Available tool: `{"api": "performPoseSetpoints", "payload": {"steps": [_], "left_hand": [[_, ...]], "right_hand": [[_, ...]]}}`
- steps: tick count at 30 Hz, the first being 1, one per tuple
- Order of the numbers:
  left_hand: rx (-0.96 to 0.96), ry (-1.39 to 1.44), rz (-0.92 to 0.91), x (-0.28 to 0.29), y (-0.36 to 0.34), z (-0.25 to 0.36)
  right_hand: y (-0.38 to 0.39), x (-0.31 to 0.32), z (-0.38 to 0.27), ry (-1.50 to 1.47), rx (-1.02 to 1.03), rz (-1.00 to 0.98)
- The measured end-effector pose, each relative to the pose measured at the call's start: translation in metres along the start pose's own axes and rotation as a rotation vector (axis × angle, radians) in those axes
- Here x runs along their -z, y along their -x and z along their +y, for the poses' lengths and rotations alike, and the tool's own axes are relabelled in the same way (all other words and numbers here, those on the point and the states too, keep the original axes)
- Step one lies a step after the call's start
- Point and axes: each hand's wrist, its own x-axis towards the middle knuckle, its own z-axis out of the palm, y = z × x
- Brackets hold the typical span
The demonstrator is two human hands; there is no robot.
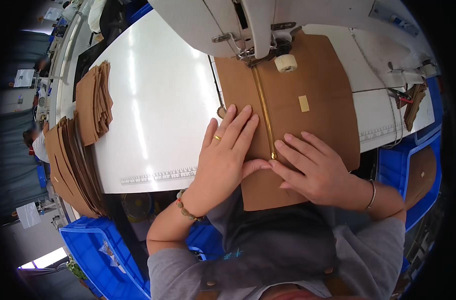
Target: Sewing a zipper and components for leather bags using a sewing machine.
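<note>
A brown fabric panel (318, 65) lies under the needle area of a white sewing machine (208, 20), with a gold zipper (262, 100) running down it and a small pale tab (303, 103) on its right half. My left hand (225, 152) rests flat on the panel left of the zipper, fingers stretched toward the machine and thumb by the zipper's lower end. My right hand (313, 165) lies on the panel right of the zipper, fingers spread, its fingertips beside the gold zipper pull (273, 155).
Stacks of brown pieces (63, 165) lie at the table's left. Small scissors (402, 100) and more pieces sit at the right. Blue bins (88, 240) stand below on both sides, the right one (390, 177) holding brown panels. Other people (40, 147) work in the left background.
</note>
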Motion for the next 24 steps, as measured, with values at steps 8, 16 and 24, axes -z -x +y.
{"api": "performPoseSetpoints", "payload": {"steps": [8,16,24], "left_hand": [[-0.033,-0.009,-0.059,0.0,-0.004,-0.003],[-0.082,0.104,-0.006,-0.002,-0.008,-0.005],[-0.124,0.049,-0.018,0.001,-0.015,0.006]], "right_hand": [[-0.036,0.006,0.045,-0.044,-0.07,0.059],[-0.044,0.004,0.049,-0.013,-0.021,-0.021],[-0.041,0.007,0.053,0.019,-0.008,-0.034]]}}
